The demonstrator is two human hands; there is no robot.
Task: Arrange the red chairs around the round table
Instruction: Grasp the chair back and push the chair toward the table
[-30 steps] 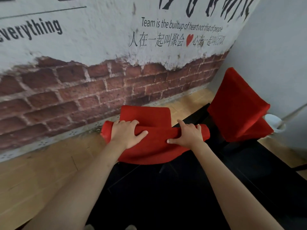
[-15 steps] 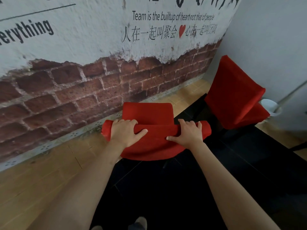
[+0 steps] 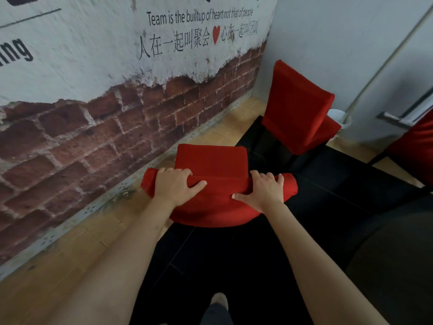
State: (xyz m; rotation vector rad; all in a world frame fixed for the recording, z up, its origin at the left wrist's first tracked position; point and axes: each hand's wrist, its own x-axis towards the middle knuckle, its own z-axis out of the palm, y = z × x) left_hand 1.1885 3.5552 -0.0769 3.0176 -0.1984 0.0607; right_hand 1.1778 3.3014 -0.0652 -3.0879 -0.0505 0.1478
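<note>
Both hands clamped on the top edge of the near red chair's [image 3: 212,184] backrest: left hand [image 3: 174,187] and right hand [image 3: 263,192] each have fingers curled over the top, thumbs on the near face. Then by size: printed brick wall [image 3: 93,127] on the left, black floor mat [image 3: 234,254] under the chair, wood floor [image 3: 70,242] along the wall. Second red chair [image 3: 297,109] stands well apart in the corner, white bucket [image 3: 339,117] just beside it. Round table not in view
</note>
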